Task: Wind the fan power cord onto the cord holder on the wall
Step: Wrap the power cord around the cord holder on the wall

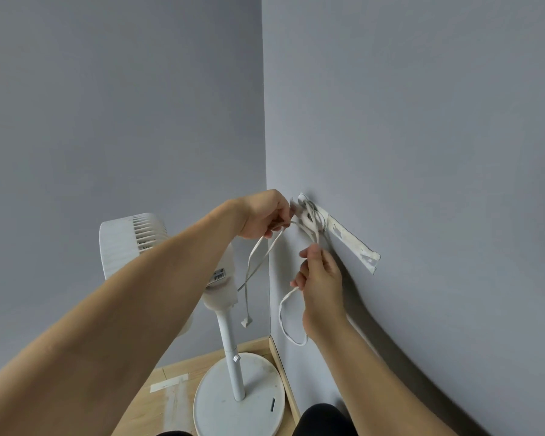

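The power cord (pixel 310 226) is seen looped several times on the cord holder (pixel 302 204), fixed to the right-hand wall (pixel 422 121) just past the corner. At eight o'clock from the holder, the white fan (pixel 129 243) stands on the wooden floor (pixel 170 372). The left hand (pixel 265 217) is curled, pinching cord strands beside the holder. At five o'clock, the right hand (pixel 320 278) is closed around a hanging loop; the plug (pixel 246 322) dangles free.

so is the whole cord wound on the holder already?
No: a loose end of the cord with a small connector hangs free below the left hand, beside the holder.
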Demonstrator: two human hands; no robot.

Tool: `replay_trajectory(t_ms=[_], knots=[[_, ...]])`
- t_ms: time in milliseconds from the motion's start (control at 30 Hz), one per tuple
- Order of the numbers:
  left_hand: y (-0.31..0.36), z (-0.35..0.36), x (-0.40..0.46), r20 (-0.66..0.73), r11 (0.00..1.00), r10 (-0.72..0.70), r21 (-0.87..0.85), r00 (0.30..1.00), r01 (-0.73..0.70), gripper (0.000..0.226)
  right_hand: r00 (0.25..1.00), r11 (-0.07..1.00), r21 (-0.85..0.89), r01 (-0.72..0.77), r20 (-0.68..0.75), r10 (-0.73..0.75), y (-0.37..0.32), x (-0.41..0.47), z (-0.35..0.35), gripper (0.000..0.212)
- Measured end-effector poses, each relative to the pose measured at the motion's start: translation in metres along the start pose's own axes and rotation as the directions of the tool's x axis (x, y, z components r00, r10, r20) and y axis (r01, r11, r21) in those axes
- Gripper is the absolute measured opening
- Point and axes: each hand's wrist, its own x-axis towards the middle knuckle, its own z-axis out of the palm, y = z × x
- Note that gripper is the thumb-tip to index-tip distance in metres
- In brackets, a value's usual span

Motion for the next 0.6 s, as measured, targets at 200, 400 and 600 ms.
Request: replay_trajectory(t_ms=[200,400,600], knots=[[-0.009,0.0,0.005,-0.003,0.994,0.089,-0.057,0.996,-0.089,0.027,0.972,0.999,-0.005,0.049,-0.228,-0.049,-0.001,0.003,0.011,0.033],[-0.01,-0.004,0.004,-0.022,0.987,0.162,0.021,0.987,-0.162,0.02,0.942,1.0,-0.012,0.013,-0.336,-0.016,0.003,0.007,0.02,0.035],[-0.018,-0.016,0.001,0.017,0.983,0.177,0.055,0.984,-0.178,0.017,0.929,0.989,-0.056,-0.135,-0.354,0.106,0.005,0.016,0.024,0.037]])
